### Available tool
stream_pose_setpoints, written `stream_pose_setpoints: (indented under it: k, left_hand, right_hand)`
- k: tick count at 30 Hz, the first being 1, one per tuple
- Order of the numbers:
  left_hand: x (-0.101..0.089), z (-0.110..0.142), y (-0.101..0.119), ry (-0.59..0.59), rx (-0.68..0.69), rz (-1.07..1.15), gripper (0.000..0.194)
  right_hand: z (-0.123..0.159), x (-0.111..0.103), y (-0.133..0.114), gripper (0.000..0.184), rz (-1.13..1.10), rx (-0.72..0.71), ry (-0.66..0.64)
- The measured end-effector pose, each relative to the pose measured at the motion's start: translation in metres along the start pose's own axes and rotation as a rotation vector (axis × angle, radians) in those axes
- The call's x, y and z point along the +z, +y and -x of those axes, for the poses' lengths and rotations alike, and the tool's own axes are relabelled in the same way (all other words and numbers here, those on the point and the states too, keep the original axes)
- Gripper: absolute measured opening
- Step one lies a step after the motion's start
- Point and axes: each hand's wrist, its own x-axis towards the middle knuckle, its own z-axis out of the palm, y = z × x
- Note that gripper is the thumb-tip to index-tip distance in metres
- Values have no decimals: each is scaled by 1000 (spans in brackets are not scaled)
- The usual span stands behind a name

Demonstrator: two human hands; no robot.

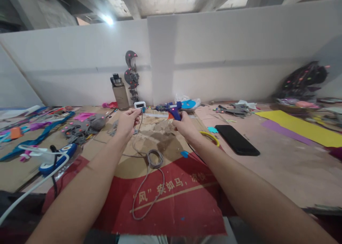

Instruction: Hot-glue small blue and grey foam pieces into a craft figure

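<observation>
My left hand (130, 123) is closed in a pinch on a thin grey cord (154, 159). A small dark blue piece (143, 109) shows at its fingertips; how it joins the cord is too small to tell. The cord drops from the fingers to a loose coil on the cardboard sheet (171, 197), which is brown and red with printed characters. In my right hand (185, 124) is a blue glue gun (175, 111) with an orange trigger, its nozzle pointing left toward the left hand. Below the gun, the cardboard carries dried glue strands and brown stains.
A bottle (120, 93) and a grey pinned shape (131, 74) stand by the back wall. A black phone (237, 140) and yellow ring (210, 138) lie right. Left are a blue power strip (60, 158) with cables and grey pinned pieces (82, 128). Yellow sheet (299, 126) lies far right.
</observation>
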Motion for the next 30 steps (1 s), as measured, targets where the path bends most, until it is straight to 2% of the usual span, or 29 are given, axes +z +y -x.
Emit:
stream_pose_setpoints:
  k: [3, 6, 9, 13, 16, 30]
  left_hand:
    - [-1, 0, 0, 8, -7, -11, 23]
    - [0, 1, 1, 15, -23, -5, 23]
    - [1, 3, 4, 20, -29, 4, 22]
    - [4, 6, 6, 24, -27, -17, 22]
    - [5, 7, 5, 22, -35, -8, 23]
    - [11, 12, 10, 14, -46, 5, 22]
  right_hand:
    - [9, 3, -10, 45, -303, -112, -59]
    - [18, 6, -16, 41, -419, -213, -188]
    - [22, 7, -17, 33, -348, -275, -222]
    - [25, 6, -17, 29, -161, -398, -151]
    - [27, 5, -20, 26, -72, -439, -116]
    - [26, 7, -16, 44, 42, -494, -69]
